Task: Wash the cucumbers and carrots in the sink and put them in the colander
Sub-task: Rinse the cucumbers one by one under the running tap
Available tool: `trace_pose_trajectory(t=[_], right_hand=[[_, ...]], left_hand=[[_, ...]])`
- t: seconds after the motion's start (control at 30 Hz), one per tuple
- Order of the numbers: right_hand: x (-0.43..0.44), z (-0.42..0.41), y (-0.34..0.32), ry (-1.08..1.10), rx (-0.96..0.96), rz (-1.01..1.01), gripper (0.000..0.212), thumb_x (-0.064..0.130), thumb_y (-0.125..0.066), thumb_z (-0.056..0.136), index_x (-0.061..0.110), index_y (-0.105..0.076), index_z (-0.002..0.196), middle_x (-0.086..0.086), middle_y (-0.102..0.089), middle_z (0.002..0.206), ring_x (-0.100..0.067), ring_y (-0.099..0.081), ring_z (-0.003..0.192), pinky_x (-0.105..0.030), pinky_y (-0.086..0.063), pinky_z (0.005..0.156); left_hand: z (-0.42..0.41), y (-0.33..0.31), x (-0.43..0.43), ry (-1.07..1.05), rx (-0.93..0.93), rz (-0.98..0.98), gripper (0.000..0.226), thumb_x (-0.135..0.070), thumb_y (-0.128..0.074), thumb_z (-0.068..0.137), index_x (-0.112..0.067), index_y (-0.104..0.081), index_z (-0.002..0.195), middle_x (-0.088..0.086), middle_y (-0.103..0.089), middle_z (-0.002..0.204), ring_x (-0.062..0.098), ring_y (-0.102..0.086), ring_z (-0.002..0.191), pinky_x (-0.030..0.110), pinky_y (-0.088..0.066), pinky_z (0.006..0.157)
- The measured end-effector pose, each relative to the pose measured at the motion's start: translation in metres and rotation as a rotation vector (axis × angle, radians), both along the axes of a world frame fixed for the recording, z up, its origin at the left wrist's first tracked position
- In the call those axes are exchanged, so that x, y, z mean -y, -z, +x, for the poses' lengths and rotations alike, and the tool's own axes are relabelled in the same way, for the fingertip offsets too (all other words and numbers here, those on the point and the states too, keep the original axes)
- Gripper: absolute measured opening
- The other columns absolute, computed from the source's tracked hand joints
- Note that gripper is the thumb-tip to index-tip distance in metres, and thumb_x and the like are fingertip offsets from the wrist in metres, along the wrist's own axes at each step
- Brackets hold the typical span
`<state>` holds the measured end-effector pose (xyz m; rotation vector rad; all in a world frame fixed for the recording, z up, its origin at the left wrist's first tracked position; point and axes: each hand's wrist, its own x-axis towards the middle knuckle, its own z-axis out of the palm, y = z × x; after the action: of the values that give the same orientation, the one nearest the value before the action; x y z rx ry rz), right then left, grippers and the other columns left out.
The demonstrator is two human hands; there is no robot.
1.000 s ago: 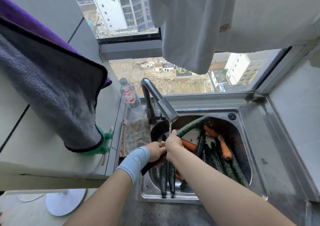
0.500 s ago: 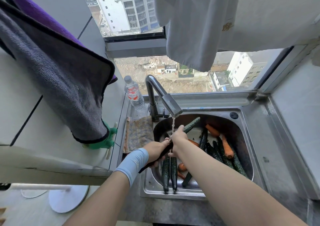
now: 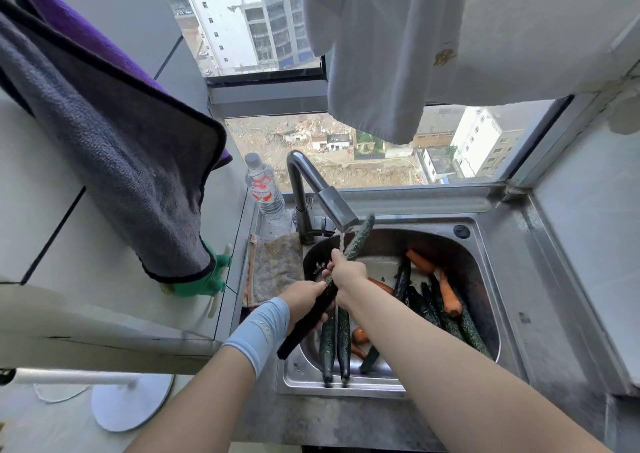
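Cucumber (image 3: pixel 358 241) slants through curled fingers (image 3: pixel 333 260) of left hand (image 3: pixel 303 300) and right hand (image 3: pixel 348 274).

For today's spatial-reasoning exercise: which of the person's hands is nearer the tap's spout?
Right. The right hand grips the cucumber just below the spout, under the water stream; the left hand holds it farther down and to the left.
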<state>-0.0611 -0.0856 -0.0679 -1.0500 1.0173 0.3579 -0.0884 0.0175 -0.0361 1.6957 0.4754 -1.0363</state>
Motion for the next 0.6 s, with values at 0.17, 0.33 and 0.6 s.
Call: trace_pose_trajectory(t=[0.17,0.33,0.6], right_hand=[[0.010,0.006,-0.009,0.079,-0.101,0.021,0.070,0.067,-0.044,0.094,-0.001,-0.058,0.096,-0.009,-0.056,0.066,-0.023,-0.052,0.047,-0.030,-0.052,0.054],[0.010,0.007,-0.010,0.085,0.009,0.069,0.042,0.041,-0.049,0.102,-0.001,-0.053,0.097,-0.013,-0.061,0.081,-0.024,-0.059,0.051,-0.031,-0.051,0.047],[0.005,0.003,-0.008,-0.035,-0.126,-0.142,0.055,0.040,-0.050,0.102,-0.003,-0.052,0.135,-0.021,-0.064,0.098,-0.029,-0.045,0.050,-0.028,-0.039,0.043]], left_hand=[[-0.008,-0.002,0.009,0.171,0.096,0.107,0.051,-0.054,-0.043,0.097,-0.009,-0.057,0.076,0.006,-0.055,0.061,0.017,-0.045,0.042,0.021,-0.037,0.041],[-0.004,-0.006,-0.006,0.136,-0.081,0.050,0.049,-0.061,-0.044,0.094,-0.016,-0.051,0.074,0.000,-0.051,0.059,0.014,-0.041,0.042,0.018,-0.035,0.044],[-0.012,-0.002,-0.009,0.259,-0.093,0.001,0.026,-0.033,-0.044,0.102,-0.013,-0.059,0.112,0.008,-0.069,0.093,0.026,-0.066,0.079,0.039,-0.057,0.074]])
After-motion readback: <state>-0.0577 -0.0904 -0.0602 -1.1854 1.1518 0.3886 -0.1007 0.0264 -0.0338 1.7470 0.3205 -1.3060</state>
